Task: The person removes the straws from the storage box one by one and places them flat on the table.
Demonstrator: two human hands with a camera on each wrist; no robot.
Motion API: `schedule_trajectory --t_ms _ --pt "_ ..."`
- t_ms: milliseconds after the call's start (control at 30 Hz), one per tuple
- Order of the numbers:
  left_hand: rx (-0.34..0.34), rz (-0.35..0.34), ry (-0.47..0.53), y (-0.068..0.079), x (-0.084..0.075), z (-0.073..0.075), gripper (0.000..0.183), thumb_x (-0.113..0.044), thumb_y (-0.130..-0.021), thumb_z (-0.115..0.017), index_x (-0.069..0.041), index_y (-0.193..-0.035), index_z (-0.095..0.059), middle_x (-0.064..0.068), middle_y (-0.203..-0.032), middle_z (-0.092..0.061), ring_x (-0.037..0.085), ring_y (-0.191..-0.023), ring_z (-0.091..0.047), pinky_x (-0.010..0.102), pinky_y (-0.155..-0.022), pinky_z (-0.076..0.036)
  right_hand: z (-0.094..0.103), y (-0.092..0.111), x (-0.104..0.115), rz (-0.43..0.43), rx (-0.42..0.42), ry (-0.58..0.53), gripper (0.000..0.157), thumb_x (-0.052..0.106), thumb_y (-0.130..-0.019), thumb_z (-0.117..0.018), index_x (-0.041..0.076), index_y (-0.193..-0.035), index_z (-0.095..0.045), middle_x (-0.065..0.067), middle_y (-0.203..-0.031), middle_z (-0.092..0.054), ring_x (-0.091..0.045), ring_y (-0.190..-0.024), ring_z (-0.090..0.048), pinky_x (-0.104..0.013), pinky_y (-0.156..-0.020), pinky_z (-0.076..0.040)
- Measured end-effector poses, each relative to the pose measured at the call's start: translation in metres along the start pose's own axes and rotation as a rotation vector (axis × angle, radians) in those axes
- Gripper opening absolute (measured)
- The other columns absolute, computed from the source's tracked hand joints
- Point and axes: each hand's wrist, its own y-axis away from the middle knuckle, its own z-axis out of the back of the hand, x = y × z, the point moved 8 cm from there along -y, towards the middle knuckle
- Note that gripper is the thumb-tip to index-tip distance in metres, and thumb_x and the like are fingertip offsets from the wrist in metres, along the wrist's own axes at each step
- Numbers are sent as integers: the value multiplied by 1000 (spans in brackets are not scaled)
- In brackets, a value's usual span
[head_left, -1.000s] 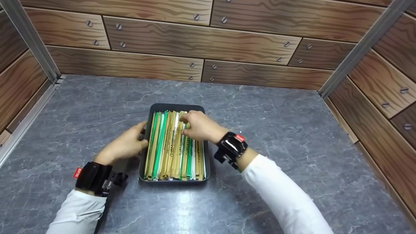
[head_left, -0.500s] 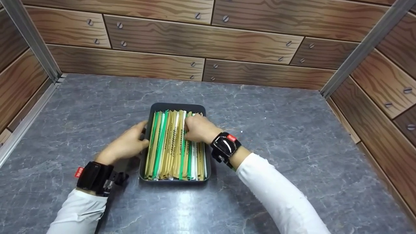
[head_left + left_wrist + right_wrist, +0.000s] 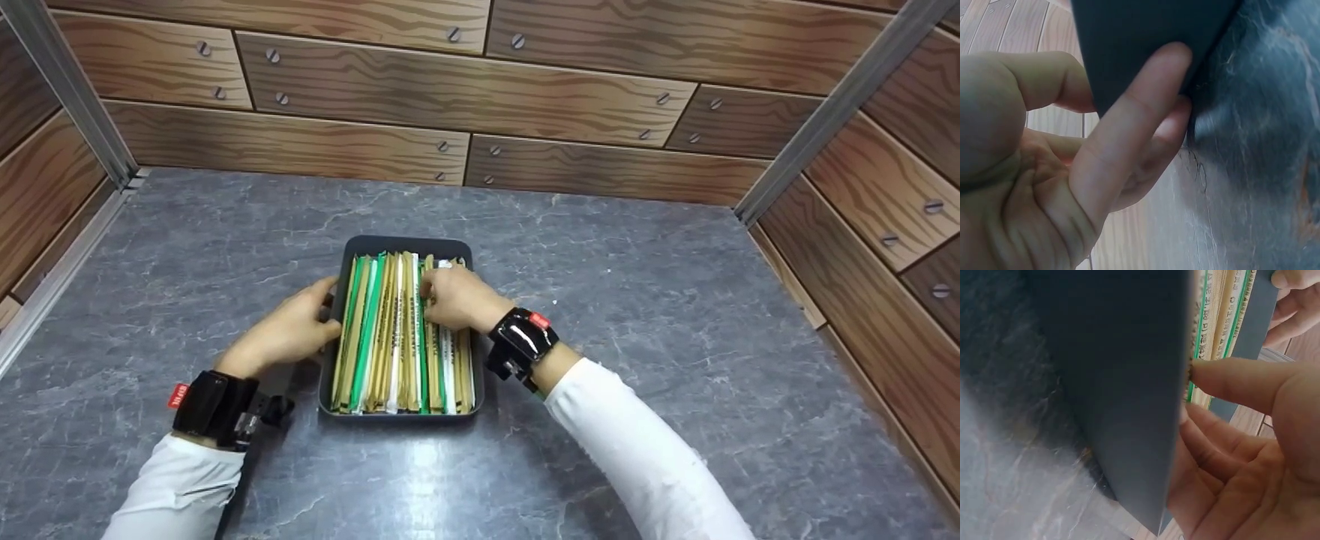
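Observation:
A dark grey rectangular box stands on the marbled tabletop, filled with a row of long narrow stick packets. These are tan, green and white, several with printed writing. My left hand rests against the box's left wall. In the left wrist view one straight finger lies flat along that wall. Over the right half of the row, my right hand dips its fingertips among the packets and pinches some between thumb and fingers. How many it holds is hidden. The right wrist view shows the thumb touching the packets' edges.
The grey marbled table surrounds the box. Wood-patterned panels close off the back and both sides, with metal posts at the corners. Each wrist carries a black strapped camera.
My right hand has shifted slightly right and toward me, lower among the packets. Packets beside its fingers have spread, with different ones showing. The left hand and box stay in place.

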Motion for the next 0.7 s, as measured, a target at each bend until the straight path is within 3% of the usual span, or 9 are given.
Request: schedule_trajectory --t_ms 100,233,500,700 --pt "4 3 12 0 0 0 80 2 -96 -57 8 -162 -12 42 -144 -46 34 -93 -70 36 -65 -65 3 3 -1 29 -19 -60 26 6 -89 -71 5 -115 -75 -13 -107 -75 -23 -85 -66 -33 -76 -59" --pt "2 1 8 -1 -1 0 80 2 -96 -56 8 -162 -12 42 -144 -47 38 -99 -69 36 -66 -65 8 9 -5 52 -40 -255 21 6 -95 -69 5 -114 -77 -10 -95 -75 -22 -68 -68 -29 -63 -61" --pt "-4 10 -27 1 0 -1 81 0 -95 -57 9 -162 -12 42 -147 -44 36 -100 -67 35 -65 -62 26 32 -18 62 -143 -737 27 -8 -93 -65 -8 -120 -68 -20 -106 -68 -20 -75 -69 -40 -72 -67" --pt "4 10 19 -1 0 -1 80 2 -95 -55 9 -162 -11 42 -141 -49 33 -89 -69 37 -61 -64 51 59 -39 60 -289 -847 32 -9 -89 -64 -8 -122 -67 -23 -112 -68 -23 -77 -69 -39 -72 -67"
